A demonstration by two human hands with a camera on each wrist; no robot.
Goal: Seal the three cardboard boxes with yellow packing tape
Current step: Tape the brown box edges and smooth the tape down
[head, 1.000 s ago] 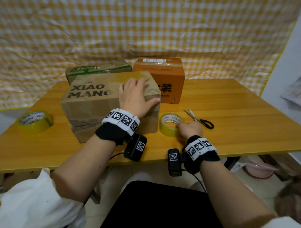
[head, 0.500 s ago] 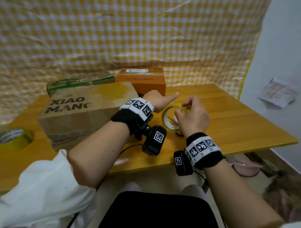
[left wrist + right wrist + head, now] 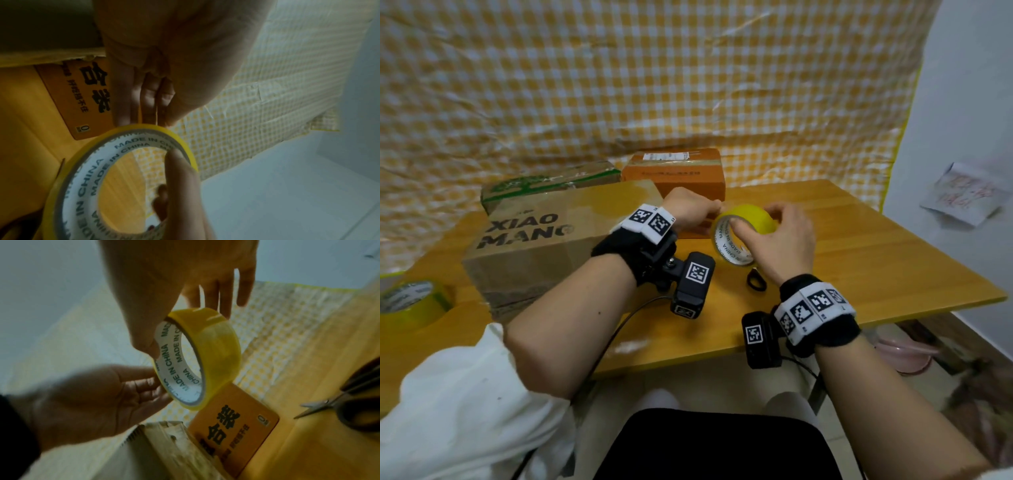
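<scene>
Right hand [image 3: 784, 240] pinches tape roll [image 3: 746, 222] (lifted above table); left hand [image 3: 688, 212] fingers straight, touching its rim

scissors [image 3: 756, 283] mostly behind right hand [image 3: 780, 240] (handle shows)

White sleeves pushed up above the elbows, the left sleeve [image 3: 448, 404] loose and slightly creased with a few small dark specks. Forearms bare below. Black fabric band around each wrist, wrapped with a white strap printed with square black-and-white coded markers: left wristband [image 3: 643, 233], right wristband [image 3: 815, 311]. Small black box camera fixed under each band on a short black mount with a visible screw, each carrying its own square coded marker: left wrist camera [image 3: 693, 284], right wrist camera [image 3: 760, 339]. Thin black cable [image 3: 619, 325] running from the left camera down toward the lap. Black garment [image 3: 715, 445] over the lap.
</scene>
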